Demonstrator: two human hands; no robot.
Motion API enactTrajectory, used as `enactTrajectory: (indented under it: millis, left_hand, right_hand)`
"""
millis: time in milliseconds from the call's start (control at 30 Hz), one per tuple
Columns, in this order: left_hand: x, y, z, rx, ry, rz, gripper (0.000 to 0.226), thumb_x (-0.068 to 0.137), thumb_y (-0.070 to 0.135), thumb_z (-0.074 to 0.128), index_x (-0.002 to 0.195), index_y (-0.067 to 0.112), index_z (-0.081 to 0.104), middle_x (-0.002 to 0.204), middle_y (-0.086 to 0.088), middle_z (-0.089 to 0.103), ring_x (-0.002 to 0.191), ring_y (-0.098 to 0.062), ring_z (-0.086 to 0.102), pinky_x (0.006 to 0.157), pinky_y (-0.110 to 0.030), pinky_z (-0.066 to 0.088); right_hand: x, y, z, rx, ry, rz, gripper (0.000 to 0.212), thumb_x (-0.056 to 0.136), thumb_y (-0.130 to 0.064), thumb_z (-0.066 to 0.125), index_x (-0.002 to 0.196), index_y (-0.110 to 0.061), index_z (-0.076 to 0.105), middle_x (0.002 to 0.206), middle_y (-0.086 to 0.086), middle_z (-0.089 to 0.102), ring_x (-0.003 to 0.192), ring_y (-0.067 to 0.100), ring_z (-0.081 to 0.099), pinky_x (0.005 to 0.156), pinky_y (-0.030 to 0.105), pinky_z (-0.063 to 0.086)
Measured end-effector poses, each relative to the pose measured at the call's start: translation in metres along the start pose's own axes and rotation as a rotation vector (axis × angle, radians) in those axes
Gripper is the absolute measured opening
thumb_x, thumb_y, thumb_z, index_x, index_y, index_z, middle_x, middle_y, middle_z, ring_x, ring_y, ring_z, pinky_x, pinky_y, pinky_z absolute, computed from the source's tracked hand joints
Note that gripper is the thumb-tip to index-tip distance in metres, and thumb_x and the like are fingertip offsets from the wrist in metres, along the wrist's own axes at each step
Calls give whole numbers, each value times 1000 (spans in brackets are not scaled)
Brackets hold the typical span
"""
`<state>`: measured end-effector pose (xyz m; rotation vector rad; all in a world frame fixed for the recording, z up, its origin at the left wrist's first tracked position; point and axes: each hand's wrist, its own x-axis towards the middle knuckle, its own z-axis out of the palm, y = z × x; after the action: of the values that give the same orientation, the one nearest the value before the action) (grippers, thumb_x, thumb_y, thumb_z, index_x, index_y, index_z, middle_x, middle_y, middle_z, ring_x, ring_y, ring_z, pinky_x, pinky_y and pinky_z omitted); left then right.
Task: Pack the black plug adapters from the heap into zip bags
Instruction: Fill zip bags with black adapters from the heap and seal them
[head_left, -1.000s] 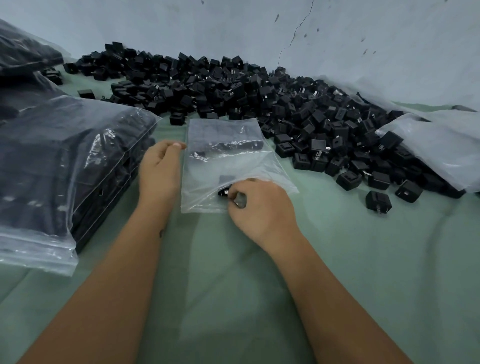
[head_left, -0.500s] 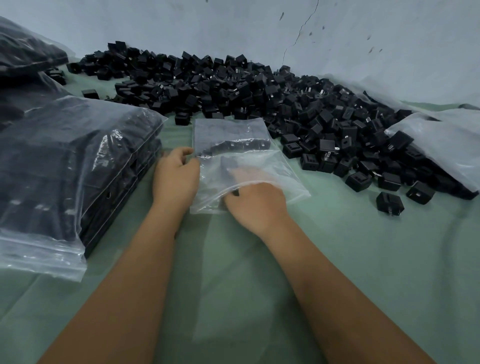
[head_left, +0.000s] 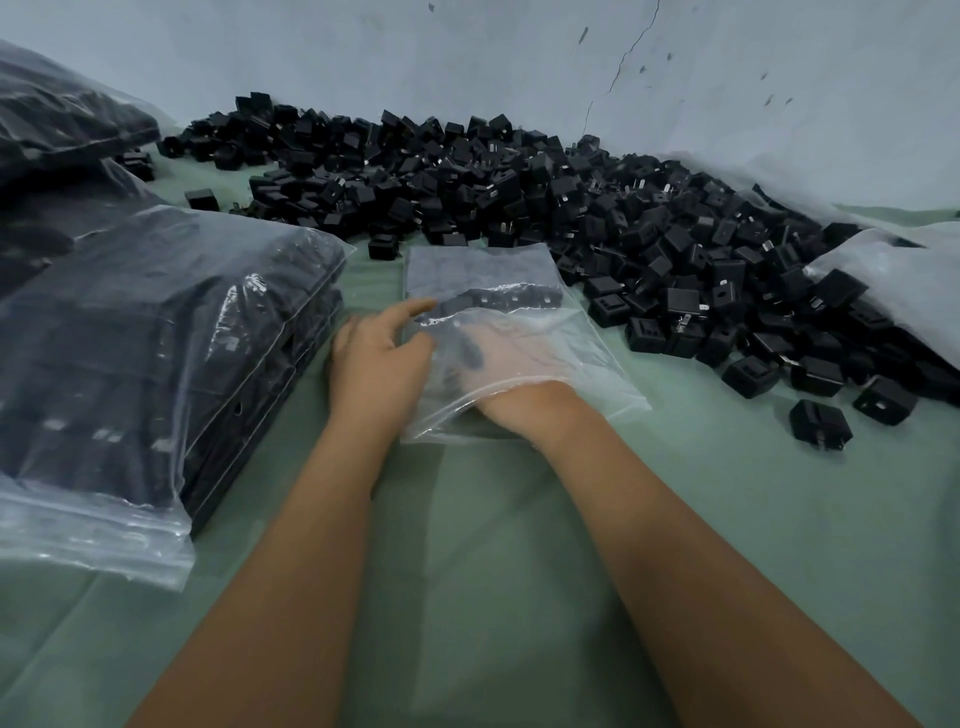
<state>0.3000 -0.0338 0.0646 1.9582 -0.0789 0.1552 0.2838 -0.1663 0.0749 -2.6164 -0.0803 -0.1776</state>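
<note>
Right hand (head_left: 511, 358) was deep inside the clear zip bag (head_left: 587, 358), past the wrist. It showed only as a pale blur through the plastic, so I could not tell if its fingers were holding anything. A small dark shape sat by its fingers inside the bag, too blurry to name. Farther in, a row of black plug adapters (head_left: 498, 300) lay across the bag.

Left hand (head_left: 379, 358) rested on the left edge of the bag. Its fingers were loosely spread and reached onto the plastic, with the pointer finger stretched toward the row. It did not look like it was pinching the bag.

The bag lay flat on the green desk (head_left: 779, 519), with its open end near the person. Just behind it and to its right was the big heap of black plug adapters (head_left: 519, 182), piled against the pale wall (head_left: 467, 52). One loose adapter (head_left: 821, 423) sat alone on the desk at the right.

On the left stood a stack of full bags (head_left: 156, 338), packed with dark adapters. More clear plastic bags (head_left: 893, 275) lay on the right, partly over the heap.
</note>
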Motion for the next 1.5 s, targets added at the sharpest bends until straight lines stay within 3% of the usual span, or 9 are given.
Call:
enactTrajectory:
  millis: [100,267,467,667,833,1033,1200,1333,1500]
  left_hand:
    - [-1,1,0,212,-50,47,36,87,30,55,110,56,62,140,-2,50,142,-25,25,119,-45,18]
    - [-5,2,-4,343,-154,24,37,88,31,55,87,69,52,159,-3,28,149,-19,8,122,-43,5]
    - [-8,0,-5,491,-186,23,39,86,28,52,110,57,63,161,-5,25,149,-21,7,122,-40,7]
    - [-23,15,-6,-1,4,318,33,86,4,62,79,35,72,127,10,61,119,-2,52,96,-10,37]
    - [-35,27,-3,-55,-254,350,22,87,7,69,90,28,74,90,11,73,84,0,64,82,-17,47]
    - [-32,18,-3,90,-516,254,37,75,37,81,110,39,69,101,11,70,97,-2,62,85,-17,47]
    - [-28,14,-1,35,-450,258,9,83,19,77,86,28,76,81,6,72,63,-2,57,62,-14,43]
    - [-26,12,0,40,-448,237,7,86,24,74,79,26,76,70,7,70,60,-4,55,59,-14,43]
    - [-28,18,0,-2,-468,226,11,82,15,71,87,7,75,79,-21,70,70,-14,56,63,-41,49]
  right_hand:
    - [-14,-1,-4,-78,54,-106,10,90,-29,47,96,-25,53,92,-5,59,85,17,55,77,32,46]
    - [-54,8,-4,-247,80,-155,22,94,-34,42,75,-24,49,85,-4,59,82,19,52,69,27,34]
    - [-81,13,-26,-174,696,-451,17,78,-12,52,65,-8,62,57,2,54,54,21,46,49,34,37]
    - [-74,67,-56,-69,964,225,27,84,-18,49,108,-13,62,106,8,57,100,26,48,84,36,36]
    - [-80,107,-68,-245,601,777,48,86,-25,50,134,-19,46,137,16,38,127,36,29,107,44,18]
    - [-75,96,-57,-146,595,548,30,84,-18,58,113,-23,57,106,5,45,103,28,48,78,36,46]
    - [-73,87,-57,40,694,380,28,82,-15,62,109,-19,56,103,-1,55,103,23,51,75,28,41]
    - [-76,46,-67,164,966,-83,28,77,-12,63,105,-15,60,99,-8,57,93,14,47,77,19,37]
    - [-82,-2,-29,247,635,-355,22,77,-19,55,93,-7,63,89,2,59,84,16,51,74,28,44]
